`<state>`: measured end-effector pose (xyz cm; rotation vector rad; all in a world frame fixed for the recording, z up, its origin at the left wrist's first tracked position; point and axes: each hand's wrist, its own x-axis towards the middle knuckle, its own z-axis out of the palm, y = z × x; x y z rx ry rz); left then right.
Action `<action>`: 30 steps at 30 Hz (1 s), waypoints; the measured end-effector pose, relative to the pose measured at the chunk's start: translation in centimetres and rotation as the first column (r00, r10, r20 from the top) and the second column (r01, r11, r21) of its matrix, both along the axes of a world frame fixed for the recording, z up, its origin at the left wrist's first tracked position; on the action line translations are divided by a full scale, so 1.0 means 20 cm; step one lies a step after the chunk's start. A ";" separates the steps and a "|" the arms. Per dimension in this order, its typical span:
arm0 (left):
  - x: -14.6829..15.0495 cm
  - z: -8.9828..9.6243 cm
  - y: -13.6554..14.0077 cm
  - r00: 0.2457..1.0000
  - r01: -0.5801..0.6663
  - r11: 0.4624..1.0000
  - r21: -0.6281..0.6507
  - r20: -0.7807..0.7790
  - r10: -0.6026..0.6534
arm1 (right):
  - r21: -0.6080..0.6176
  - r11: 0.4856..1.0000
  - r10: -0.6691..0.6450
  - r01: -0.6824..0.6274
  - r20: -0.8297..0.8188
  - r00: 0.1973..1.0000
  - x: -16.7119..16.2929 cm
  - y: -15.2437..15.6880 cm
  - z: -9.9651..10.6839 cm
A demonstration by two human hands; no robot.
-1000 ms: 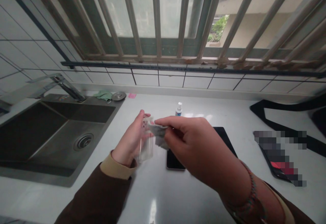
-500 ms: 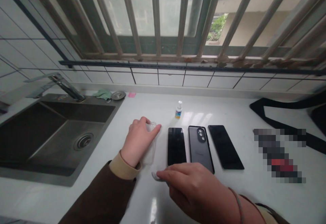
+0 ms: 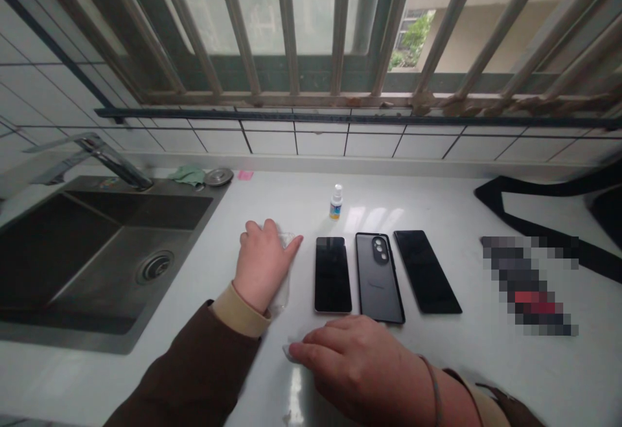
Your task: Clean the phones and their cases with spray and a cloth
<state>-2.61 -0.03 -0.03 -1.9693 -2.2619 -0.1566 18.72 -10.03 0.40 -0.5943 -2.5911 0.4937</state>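
Observation:
My left hand point(image 3: 262, 262) spans a clear phone case point(image 3: 280, 297) lying on the white counter, thumb at its right edge and fingers at its far left side; the hand covers much of the case. Closer to me, my right hand point(image 3: 352, 365) is closed, pinching a small whitish wad point(image 3: 291, 351) at its fingertips; most of it is hidden, and its kind is unclear. Just beyond the right hand lie a black phone point(image 3: 333, 275), a dark phone case point(image 3: 380, 281) with camera holes, and another black phone point(image 3: 427, 271). A small white spray bottle point(image 3: 336, 203) stands behind them.
On the left is a dark sink point(image 3: 109, 265) with a chrome faucet point(image 3: 114, 160). A green cloth point(image 3: 187, 175), a metal drain lid point(image 3: 218, 177) and a pink slip point(image 3: 245, 175) sit by it. At right are a black strap point(image 3: 525, 226) and a pixelated object point(image 3: 529, 291).
My right hand has moved slightly down and left with the whitish wad, uncovering the near ends of the phone and dark case. The left hand stays on the clear case. The view has shifted slightly.

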 end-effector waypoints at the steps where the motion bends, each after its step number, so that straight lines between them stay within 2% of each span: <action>1: 0.00 0.00 0.00 1.000 0.000 1.000 0.003 -0.004 0.000 | -0.004 1.000 0.013 -0.013 0.011 1.000 0.00 0.00 0.00; 8: 0.00 0.02 0.01 0.997 0.067 0.992 0.109 0.023 -0.070 | -0.081 0.997 0.009 0.002 0.127 0.992 0.00 0.01 0.01; 11: 0.01 0.01 0.02 0.968 0.215 0.964 0.157 0.098 -0.232 | -0.152 0.988 0.014 0.015 0.192 0.981 0.00 0.01 0.00; 13: 0.03 -0.01 0.03 0.917 0.339 0.931 0.139 0.170 -0.359 | -0.194 0.981 0.032 0.009 0.205 0.978 -0.01 0.01 -0.01; 15: 0.04 -0.03 0.03 0.865 0.424 0.901 0.094 0.252 -0.434 | -0.222 0.975 0.039 0.009 0.209 0.977 -0.02 0.02 0.00; 19: 0.07 -0.05 0.03 0.816 0.490 0.872 0.007 0.349 -0.461 | -0.256 0.966 0.030 0.031 0.231 0.972 -0.03 0.03 0.02; 23: 0.08 -0.04 0.03 0.787 0.525 0.851 -0.015 0.390 -0.478 | -0.257 0.961 -0.036 0.105 0.260 0.965 -0.03 0.03 0.04; 27: 0.06 -0.03 0.03 0.747 0.537 0.843 0.024 0.451 -0.488 | -0.261 0.958 -0.036 0.116 0.292 0.956 -0.02 0.03 0.05; 30: 0.06 0.01 0.03 0.667 0.509 0.851 0.131 0.565 -0.486 | -0.265 0.959 -0.024 0.104 0.286 0.958 -0.02 0.03 0.05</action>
